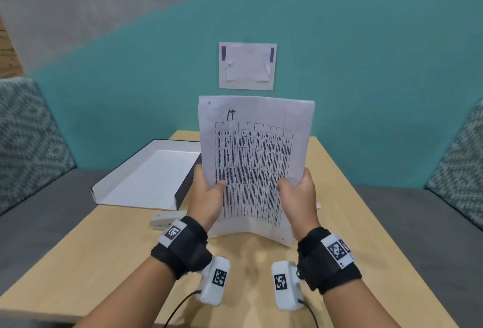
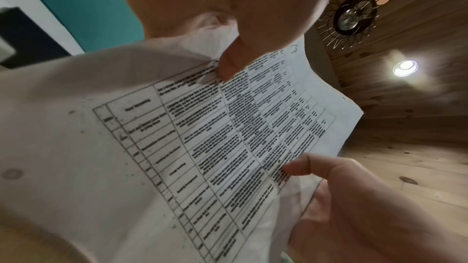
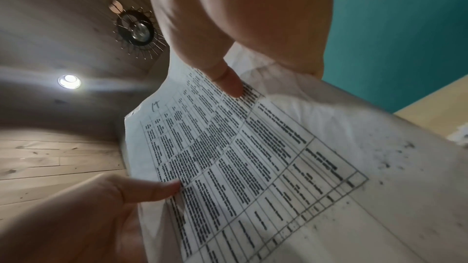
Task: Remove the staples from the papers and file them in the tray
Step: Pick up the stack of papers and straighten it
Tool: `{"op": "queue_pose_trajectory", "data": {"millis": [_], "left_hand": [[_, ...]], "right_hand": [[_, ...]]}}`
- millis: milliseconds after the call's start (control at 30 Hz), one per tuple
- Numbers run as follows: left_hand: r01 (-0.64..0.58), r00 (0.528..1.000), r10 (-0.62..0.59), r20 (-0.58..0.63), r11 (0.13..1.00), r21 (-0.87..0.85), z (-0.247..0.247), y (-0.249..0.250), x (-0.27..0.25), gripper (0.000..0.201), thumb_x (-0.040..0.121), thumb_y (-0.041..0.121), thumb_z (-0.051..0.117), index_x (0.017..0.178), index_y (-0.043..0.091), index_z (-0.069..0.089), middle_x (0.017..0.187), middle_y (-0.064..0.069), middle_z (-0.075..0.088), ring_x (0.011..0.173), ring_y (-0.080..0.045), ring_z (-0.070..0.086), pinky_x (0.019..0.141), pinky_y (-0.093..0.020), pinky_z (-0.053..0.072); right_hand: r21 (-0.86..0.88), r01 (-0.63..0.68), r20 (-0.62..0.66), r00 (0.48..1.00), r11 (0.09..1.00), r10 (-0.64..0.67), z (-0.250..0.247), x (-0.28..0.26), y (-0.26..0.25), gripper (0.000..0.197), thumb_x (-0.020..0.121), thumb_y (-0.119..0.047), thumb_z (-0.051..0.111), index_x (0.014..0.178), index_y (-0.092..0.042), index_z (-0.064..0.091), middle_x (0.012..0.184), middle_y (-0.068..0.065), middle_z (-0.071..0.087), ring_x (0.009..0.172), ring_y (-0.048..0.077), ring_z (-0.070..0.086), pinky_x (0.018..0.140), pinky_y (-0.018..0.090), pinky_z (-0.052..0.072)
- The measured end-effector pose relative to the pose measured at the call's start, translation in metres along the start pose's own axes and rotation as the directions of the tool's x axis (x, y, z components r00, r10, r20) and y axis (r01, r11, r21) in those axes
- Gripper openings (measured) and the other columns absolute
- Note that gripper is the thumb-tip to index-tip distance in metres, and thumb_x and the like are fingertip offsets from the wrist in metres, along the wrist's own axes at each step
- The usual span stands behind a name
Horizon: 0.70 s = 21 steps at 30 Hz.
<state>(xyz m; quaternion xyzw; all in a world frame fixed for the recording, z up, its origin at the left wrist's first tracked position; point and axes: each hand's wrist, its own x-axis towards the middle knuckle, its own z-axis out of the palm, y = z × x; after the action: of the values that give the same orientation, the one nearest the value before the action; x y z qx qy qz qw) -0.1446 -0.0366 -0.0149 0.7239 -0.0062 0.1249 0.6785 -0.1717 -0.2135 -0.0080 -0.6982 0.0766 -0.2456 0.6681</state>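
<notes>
I hold a stack of printed papers (image 1: 254, 155) upright over the wooden table, its bottom edge near the tabletop. A table of text covers the top sheet (image 2: 228, 137) (image 3: 240, 157), with "17" handwritten near the top. My left hand (image 1: 209, 191) grips the left edge, thumb on the front. My right hand (image 1: 298, 191) grips the right edge the same way. In the left wrist view my left thumb (image 2: 228, 63) presses the sheet; in the right wrist view my right thumb (image 3: 228, 79) does. The white tray (image 1: 122, 186) lies open at the left, with nothing in it.
A white stapler-like tool (image 1: 164, 220) lies on the table (image 1: 352, 210) just in front of the tray. A small white scrap (image 1: 318, 206) lies right of the papers. A sheet (image 1: 247, 66) is taped to the teal wall. Grey bench seats with patterned cushions flank the table.
</notes>
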Motion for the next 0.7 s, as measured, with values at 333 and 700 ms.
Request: {"op": "queue_pose_trajectory", "data": {"millis": [333,700], "left_hand": [[-0.015,0.999,0.011,0.045,0.996,0.086,-0.001,0.0,0.0,0.034,0.094,-0.001,0.052,0.122,0.017,0.046,0.103,0.007,0.065,0.097,-0.017,0.064,0.071,-0.025,0.049],[0.124,0.895,-0.078,0.439,0.989,-0.076,-0.037,0.017,0.024,0.054,0.089,-0.016,0.056,0.132,0.016,0.056,0.121,-0.008,0.075,0.109,-0.029,0.073,0.086,-0.039,0.06]], "right_hand": [[-0.038,0.027,0.028,0.999,0.999,-0.026,-0.004,-0.005,0.002,0.021,0.09,-0.002,0.05,0.102,-0.019,0.053,0.09,0.002,0.068,0.071,0.018,0.062,0.063,0.033,0.051],[0.159,-0.04,0.301,0.954,0.986,-0.01,-0.041,0.014,-0.015,0.049,0.096,0.01,0.051,0.129,-0.026,0.053,0.122,-0.008,0.071,0.112,0.01,0.067,0.095,0.032,0.052]]}}
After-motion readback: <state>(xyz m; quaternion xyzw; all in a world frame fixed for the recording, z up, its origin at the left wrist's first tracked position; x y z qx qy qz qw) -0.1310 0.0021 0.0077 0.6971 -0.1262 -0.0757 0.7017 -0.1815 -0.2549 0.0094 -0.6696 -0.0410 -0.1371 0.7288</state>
